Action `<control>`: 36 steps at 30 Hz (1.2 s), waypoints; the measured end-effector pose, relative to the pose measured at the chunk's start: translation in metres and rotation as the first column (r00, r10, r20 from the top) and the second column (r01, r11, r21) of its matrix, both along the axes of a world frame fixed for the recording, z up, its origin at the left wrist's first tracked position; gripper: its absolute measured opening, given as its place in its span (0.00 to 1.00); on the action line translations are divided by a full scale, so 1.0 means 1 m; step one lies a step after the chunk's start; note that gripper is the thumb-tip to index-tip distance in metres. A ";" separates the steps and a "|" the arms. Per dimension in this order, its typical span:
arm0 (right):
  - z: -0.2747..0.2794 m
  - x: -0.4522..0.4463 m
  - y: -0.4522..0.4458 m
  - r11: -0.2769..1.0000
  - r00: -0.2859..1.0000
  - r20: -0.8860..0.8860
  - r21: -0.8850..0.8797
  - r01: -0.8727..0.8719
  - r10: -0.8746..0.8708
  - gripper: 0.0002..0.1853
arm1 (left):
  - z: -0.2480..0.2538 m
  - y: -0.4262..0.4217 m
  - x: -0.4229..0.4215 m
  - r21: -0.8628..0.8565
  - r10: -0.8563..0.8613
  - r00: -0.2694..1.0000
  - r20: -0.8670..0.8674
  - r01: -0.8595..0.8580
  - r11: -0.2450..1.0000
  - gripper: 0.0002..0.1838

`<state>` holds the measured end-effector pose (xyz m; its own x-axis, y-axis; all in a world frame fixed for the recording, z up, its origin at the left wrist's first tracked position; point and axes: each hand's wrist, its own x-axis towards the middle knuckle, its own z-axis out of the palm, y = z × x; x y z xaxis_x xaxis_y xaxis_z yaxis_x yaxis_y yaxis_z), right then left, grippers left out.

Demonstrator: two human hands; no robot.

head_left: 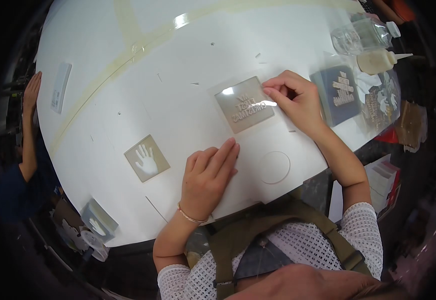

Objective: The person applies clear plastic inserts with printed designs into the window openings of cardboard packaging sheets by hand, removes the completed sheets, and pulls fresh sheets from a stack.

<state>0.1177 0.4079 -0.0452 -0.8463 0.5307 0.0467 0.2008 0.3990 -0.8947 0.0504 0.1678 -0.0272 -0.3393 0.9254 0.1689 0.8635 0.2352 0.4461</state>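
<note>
A bracelet (193, 215) is worn on the wrist of the left hand (210, 172), which is laid palm down on the white table (178, 110) with fingers extended and nothing grasped. A packet (99, 220) bearing a white hand shape is placed well to the left of the left hand, at the table edge. A clear round piece (275, 167) is located just right of the left hand, on the near side of the right hand (293, 95). A square plate marked with 1 white handprint (147, 158) is positioned left of the left hand. Beyond the left fingertips, the lettered plate (245, 102) is laid flat; 3 lines of raised lettering are carried on it. Its right corner is pinched between the thumb and index finger of the right hand. To the right of the right hand, a dark lettered packet (343, 95) is placed, with a squeeze bottle (375, 62) and a clear bottle (363, 36) lying beyond it. Tape (150, 42) is applied across the table beyond both hands. Far left of both hands, 1 hand of another person (32, 92) is seen at the table edge.
</note>
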 end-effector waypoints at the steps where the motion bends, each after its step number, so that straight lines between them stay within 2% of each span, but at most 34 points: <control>1: -0.001 0.000 0.000 1.000 1.000 -0.017 0.022 0.003 -0.002 0.05 | 0.000 0.000 0.000 -0.004 0.001 1.000 0.002 -0.001 1.000 0.26; 2: -0.003 0.000 0.000 1.000 1.000 -0.017 0.021 0.004 -0.003 0.05 | 0.000 0.000 0.000 -0.004 0.000 1.000 0.001 0.000 1.000 0.26; 4: -0.006 0.002 0.001 0.988 0.999 -0.028 0.152 -0.013 0.017 0.11 | 0.001 0.000 0.000 -0.002 0.001 1.000 0.002 -0.001 1.000 0.26; 5: -0.004 0.001 0.000 0.989 0.999 -0.034 0.144 -0.017 0.022 0.11 | 0.001 0.000 0.000 -0.010 0.006 1.000 -0.004 -0.006 1.000 0.26; 7: 0.001 -0.002 -0.004 0.961 0.998 -0.056 0.274 0.046 -0.032 0.19 | -0.001 -0.001 0.000 0.014 0.007 1.000 0.010 -0.007 1.000 0.26; 8: 0.000 -0.002 -0.004 0.964 0.998 -0.063 0.265 0.036 -0.020 0.19 | -0.001 -0.001 0.000 0.004 0.020 1.000 0.002 -0.020 1.000 0.26; 10: -0.002 0.000 -0.001 0.981 0.997 -0.065 0.187 0.048 -0.037 0.25 | 0.000 -0.003 -0.001 0.020 -0.004 0.999 0.034 0.003 1.000 0.25; 11: -0.005 0.000 -0.001 0.990 0.992 -0.099 0.108 0.088 -0.077 0.18 | 0.003 -0.007 -0.004 0.018 0.007 1.000 0.019 -0.007 1.000 0.25; 12: -0.007 0.000 0.000 0.991 0.991 -0.116 0.108 0.081 -0.069 0.18 | 0.007 -0.013 -0.008 0.042 -0.002 0.996 0.084 -0.002 0.999 0.24; 13: -0.011 0.001 0.002 0.993 0.986 -0.123 0.002 0.114 -0.113 0.14 | 0.011 -0.020 -0.014 0.071 -0.014 0.989 0.148 0.003 0.997 0.23; 14: -0.014 0.002 0.004 0.984 0.980 -0.121 -0.102 0.146 -0.158 0.10 | 0.018 -0.035 -0.020 0.067 0.116 0.988 0.099 -0.123 0.990 0.23; 15: -0.020 0.003 0.007 0.982 0.976 -0.144 -0.115 0.151 -0.166 0.05 | 0.028 -0.059 -0.028 0.070 0.240 0.969 0.056 -0.243 0.967 0.22; 16: -0.020 0.003 0.007 0.983 0.973 -0.156 -0.105 0.152 -0.167 0.05 | 0.038 -0.087 -0.038 0.083 0.438 0.894 0.093 -0.445 0.891 0.21; 17: -0.019 0.003 0.007 0.985 0.975 -0.150 -0.080 0.155 -0.166 0.04 | 0.048 -0.115 -0.049 0.120 0.597 0.802 -0.005 -0.592 0.797 0.19; 18: -0.017 0.004 0.007 0.986 0.976 -0.143 -0.055 0.157 -0.164 0.04 | 0.045 -0.163 -0.069 0.132 0.678 0.698 -0.233 -0.668 0.733 0.18; 19: -0.018 0.005 0.007 0.987 0.974 -0.157 -0.046 0.157 -0.162 0.04 | 0.040 -0.209 -0.082 0.201 0.784 0.588 -0.198 -0.759 0.619 0.19; 21: -0.021 0.003 0.005 0.987 0.972 -0.178 0.021 0.159 -0.153 0.04 | 0.037 -0.279 -0.091 0.162 0.849 0.310 -0.429 -0.898 0.410 0.21; 22: -0.022 0.003 0.003 0.989 0.970 -0.201 0.027 0.147 -0.139 0.04 | 0.026 -0.318 -0.099 0.187 0.856 0.290 -0.428 -0.899 0.397 0.21; 24: -0.019 0.004 0.002 0.967 0.944 -0.283 0.134 0.216 -0.171 0.04 | -0.005 -0.384 -0.104 0.137 0.813 0.161 -0.560 -0.949 0.282 0.24; 25: -0.011 0.008 -0.003 0.953 0.954 -0.238 0.197 0.231 -0.182 0.05 | -0.011 -0.392 -0.101 0.064 0.884 0.220 -0.412 -0.961 0.269 0.24; 26: -0.013 0.012 -0.003 0.949 0.941 -0.294 0.210 0.236 -0.169 0.06 | -0.013 -0.396 -0.102 -0.001 0.935 0.245 -0.256 -0.967 0.254 0.25; 27: -0.019 0.017 -0.002 0.934 0.930 -0.309 0.230 0.275 -0.198 0.07 | -0.016 -0.390 -0.098 0.035 0.958 0.242 -0.152 -0.968 0.249 0.21; 28: -0.027 0.025 -0.002 0.960 0.936 -0.270 0.101 0.261 -0.226 0.07 | -0.025 -0.388 -0.098 0.007 0.982 0.158 0.105 -0.987 0.158 0.19; 29: -0.020 0.030 -0.015 0.959 0.927 -0.253 -0.005 0.284 -0.275 0.08 | -0.015 -0.369 -0.087 0.050 0.985 0.091 0.150 -0.995 0.084 0.19; 30: -0.023 0.036 -0.015 0.966 0.935 -0.242 -0.033 0.258 -0.258 0.08 | -0.024 -0.371 -0.087 0.133 0.985 0.094 0.147 -0.988 0.074 0.19; 31: -0.023 0.042 -0.016 0.969 0.942 -0.249 0.042 0.242 -0.224 0.08 | -0.033 -0.380 -0.091 0.249 0.987 0.157 -0.028 -0.955 0.159 0.20; 32: -0.015 0.046 -0.021 0.969 0.952 -0.251 0.126 0.212 -0.176 0.08 | -0.031 -0.384 -0.092 0.260 0.984 0.170 -0.048 -0.949 0.176 0.19; 34: -0.003 0.051 -0.027 0.980 0.966 -0.255 0.173 0.097 -0.050 0.08 | -0.016 -0.374 -0.087 0.187 0.988 0.120 0.096 -0.977 0.100 0.17; 36: 0.011 0.049 -0.040 0.983 0.972 -0.233 0.182 0.033 0.011 0.09 | -0.020 -0.373 -0.083 0.262 0.984 0.104 0.144 -0.963 0.063 0.16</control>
<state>0.1665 0.3678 -0.0347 -0.7946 0.5037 0.3388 0.0014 0.5597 -0.8287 -0.0326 -0.2054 -0.0467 -0.8843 -0.3034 0.3549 -0.0258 0.7908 0.6116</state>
